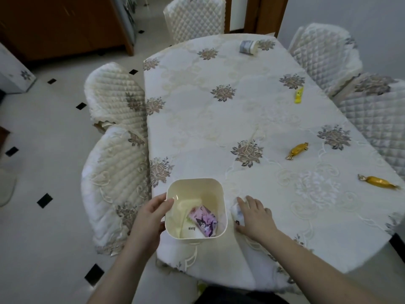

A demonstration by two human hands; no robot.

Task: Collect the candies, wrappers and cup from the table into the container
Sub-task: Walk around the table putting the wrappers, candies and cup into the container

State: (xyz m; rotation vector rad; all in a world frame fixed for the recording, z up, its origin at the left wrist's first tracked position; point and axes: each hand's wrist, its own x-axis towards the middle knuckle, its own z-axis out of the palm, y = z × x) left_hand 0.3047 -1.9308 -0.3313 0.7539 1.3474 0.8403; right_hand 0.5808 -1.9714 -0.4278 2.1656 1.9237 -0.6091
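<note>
The cream container (195,208) is sitting at the bench's (219,119) near-left edge, holding a pink cartoon-printed wrapper (203,220); its small black lettering is unreadable. The left hand (151,216) is gripping its rim. The right hand's (254,213) fingers are lying on what is perhaps a white wrapper (237,212). Two gold candies (297,150) are lying toward the right edge.

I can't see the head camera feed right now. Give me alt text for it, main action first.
The left hand grips the rim of a cream container at the table's near edge while the right hand rests on a white wrapper beside it. A pink wrapper lies inside; two gold candies, a yellow wrapper and a tipped cup remain on the floral tablecloth.
</note>
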